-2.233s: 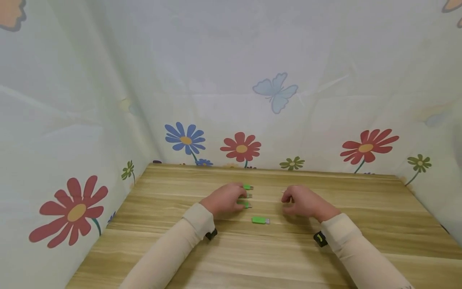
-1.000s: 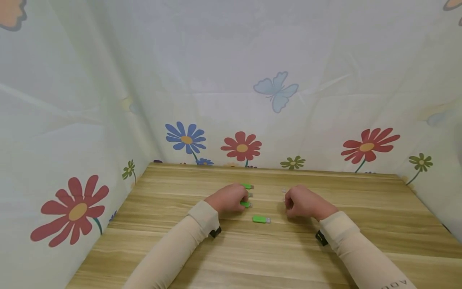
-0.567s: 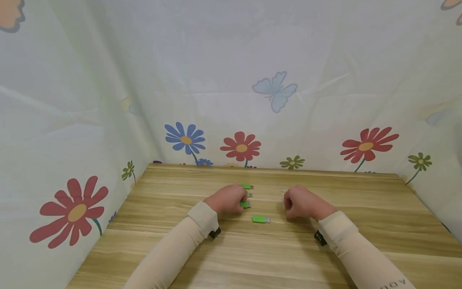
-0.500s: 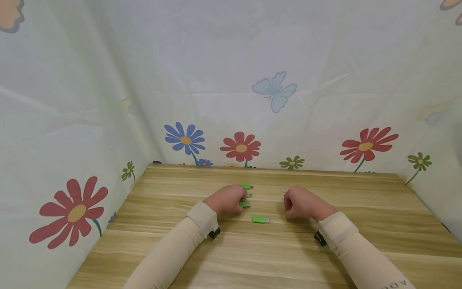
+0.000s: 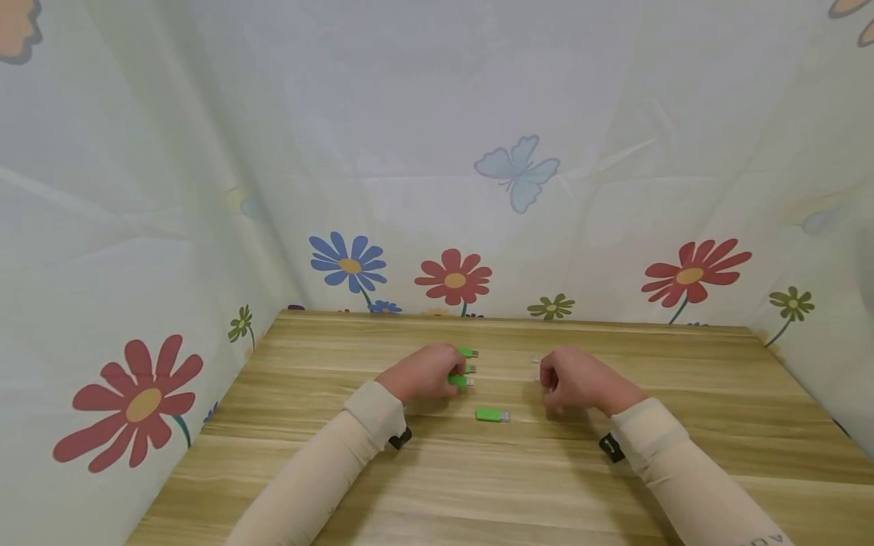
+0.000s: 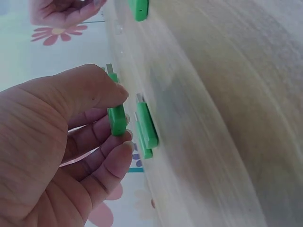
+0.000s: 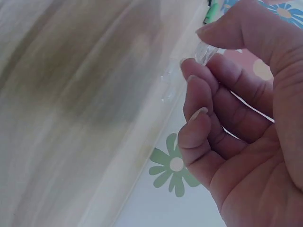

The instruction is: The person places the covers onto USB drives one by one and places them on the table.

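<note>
My left hand (image 5: 425,371) pinches a green USB flash drive (image 6: 117,116) between thumb and fingers, its metal plug pointing right, just off the table. Two more green flash drives, one farther (image 5: 470,353) and one nearer (image 5: 470,368), lie by that hand, partly hidden by it in the head view. Closer to the person lies another green flash drive (image 5: 488,415). My right hand (image 5: 583,379) holds a small clear plastic cap (image 7: 204,52) between thumb and fingertips. Beyond it, two clear caps (image 7: 166,77) rest on the table.
A wood-grain table (image 5: 437,485) runs under both arms. A white curtain (image 5: 410,114) printed with flowers and a butterfly rises along its back and sides. Black straps (image 5: 400,438) show at the wrists below the sleeves.
My left hand has lifted the nearest flash drive of the row slightly off the table. The right hand's fingers have come up from the table with a clear cap, uncovering another cap.
</note>
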`<act>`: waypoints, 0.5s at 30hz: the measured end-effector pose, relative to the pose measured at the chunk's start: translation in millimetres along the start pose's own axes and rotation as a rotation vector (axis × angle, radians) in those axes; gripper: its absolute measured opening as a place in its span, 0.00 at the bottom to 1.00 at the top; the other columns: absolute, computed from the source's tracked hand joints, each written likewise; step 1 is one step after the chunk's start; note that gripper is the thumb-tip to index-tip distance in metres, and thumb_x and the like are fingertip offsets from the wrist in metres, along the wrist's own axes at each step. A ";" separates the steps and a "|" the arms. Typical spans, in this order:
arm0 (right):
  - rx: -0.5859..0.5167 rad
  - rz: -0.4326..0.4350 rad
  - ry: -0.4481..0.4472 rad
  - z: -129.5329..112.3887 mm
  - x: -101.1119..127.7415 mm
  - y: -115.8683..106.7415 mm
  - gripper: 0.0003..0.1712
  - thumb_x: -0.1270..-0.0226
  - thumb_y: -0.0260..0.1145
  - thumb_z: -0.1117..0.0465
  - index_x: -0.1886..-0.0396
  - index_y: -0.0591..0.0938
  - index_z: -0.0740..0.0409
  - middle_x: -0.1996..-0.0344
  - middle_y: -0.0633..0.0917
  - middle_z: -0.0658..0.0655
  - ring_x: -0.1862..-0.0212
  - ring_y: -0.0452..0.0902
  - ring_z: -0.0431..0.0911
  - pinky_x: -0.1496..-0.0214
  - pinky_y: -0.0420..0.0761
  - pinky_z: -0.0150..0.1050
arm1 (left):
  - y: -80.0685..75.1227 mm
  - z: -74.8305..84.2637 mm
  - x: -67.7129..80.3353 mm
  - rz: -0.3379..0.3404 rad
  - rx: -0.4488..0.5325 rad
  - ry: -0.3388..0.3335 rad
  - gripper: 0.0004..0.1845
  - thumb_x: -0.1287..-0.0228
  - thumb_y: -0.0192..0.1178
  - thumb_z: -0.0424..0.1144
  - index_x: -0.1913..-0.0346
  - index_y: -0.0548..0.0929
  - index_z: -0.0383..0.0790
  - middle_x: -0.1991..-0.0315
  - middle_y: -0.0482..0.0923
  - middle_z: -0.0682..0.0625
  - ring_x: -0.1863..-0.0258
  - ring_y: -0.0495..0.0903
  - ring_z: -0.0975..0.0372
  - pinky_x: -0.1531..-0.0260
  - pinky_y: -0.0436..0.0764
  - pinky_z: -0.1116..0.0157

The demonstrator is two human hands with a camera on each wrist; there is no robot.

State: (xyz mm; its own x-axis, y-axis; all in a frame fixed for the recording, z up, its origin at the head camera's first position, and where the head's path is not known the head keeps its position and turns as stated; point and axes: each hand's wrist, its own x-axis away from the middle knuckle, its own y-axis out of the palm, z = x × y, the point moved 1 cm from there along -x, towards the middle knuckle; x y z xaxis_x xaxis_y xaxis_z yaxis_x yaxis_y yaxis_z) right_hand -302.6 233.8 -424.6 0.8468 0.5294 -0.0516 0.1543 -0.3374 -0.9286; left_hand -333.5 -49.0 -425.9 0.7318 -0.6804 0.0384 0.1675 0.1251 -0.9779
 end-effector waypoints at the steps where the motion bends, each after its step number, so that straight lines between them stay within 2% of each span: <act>1: -0.007 -0.001 0.004 -0.1 0.3 -1.1 0.08 0.55 0.72 0.68 0.79 0.81 0.53 0.81 0.77 0.44 0.76 0.69 0.37 0.71 0.72 0.33 | -1.0 0.4 0.3 0.000 0.001 -0.002 0.05 0.38 0.73 0.39 0.64 0.86 0.45 0.70 0.79 0.57 0.68 0.75 0.64 0.62 0.78 0.70; 8: -0.050 0.025 -0.044 -3.4 2.6 -7.3 0.09 0.56 0.73 0.69 0.77 0.82 0.54 0.80 0.79 0.44 0.76 0.70 0.35 0.71 0.73 0.32 | -1.5 -0.7 0.0 0.007 -0.010 0.003 0.06 0.39 0.73 0.40 0.62 0.88 0.45 0.68 0.81 0.57 0.67 0.76 0.64 0.60 0.80 0.70; 15: -0.061 0.058 -0.077 -8.7 3.3 -11.2 0.07 0.54 0.72 0.68 0.77 0.83 0.52 0.80 0.80 0.43 0.76 0.72 0.34 0.71 0.75 0.31 | -2.5 -1.6 0.9 0.026 0.011 0.000 0.08 0.37 0.71 0.40 0.56 0.88 0.44 0.62 0.83 0.56 0.63 0.77 0.64 0.53 0.82 0.68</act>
State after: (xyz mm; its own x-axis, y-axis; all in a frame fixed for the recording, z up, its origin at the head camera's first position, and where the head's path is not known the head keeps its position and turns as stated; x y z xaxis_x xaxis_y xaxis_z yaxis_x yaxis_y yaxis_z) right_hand -297.1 232.5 -411.1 0.8137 0.5654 -0.1349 0.1393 -0.4149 -0.8991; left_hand -334.3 -51.1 -423.7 0.7361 -0.6768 0.0127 0.1555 0.1507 -0.9763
